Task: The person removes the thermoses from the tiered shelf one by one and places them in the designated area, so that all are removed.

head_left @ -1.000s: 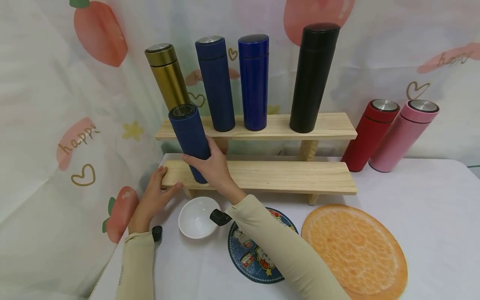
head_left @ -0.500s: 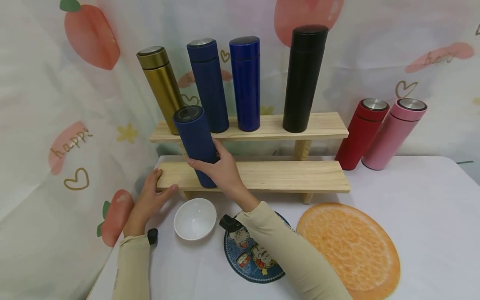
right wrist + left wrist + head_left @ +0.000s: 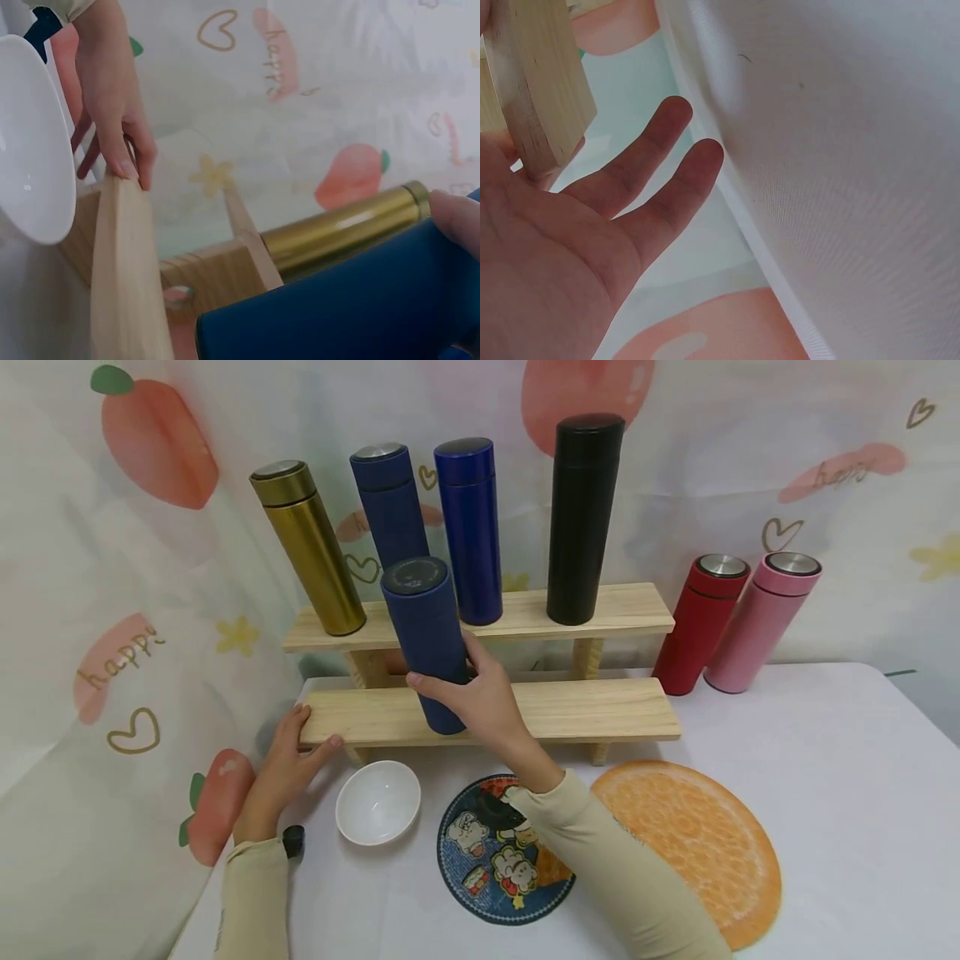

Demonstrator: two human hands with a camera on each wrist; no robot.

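Observation:
My right hand grips a dark blue thermos flask around its side, thumb toward the front. The flask is nearly upright in front of the lower wooden shelf's back part, its base over the lower shelf. In the right wrist view the flask slants, its base apart from the shelf board. My left hand pinches the left end of that shelf between thumb and forefinger. Two other fingers of it stretch out free in the left wrist view.
The upper shelf bears gold, dark blue, glossy blue and black flasks. Red and pink flasks stand right. In front lie a white bowl, blue mat and orange mat.
My right hand has carried the blue flask rightward along the lower shelf, so it now overlaps the dark blue flask behind. My left hand stays on the shelf end. The head view has shifted right.

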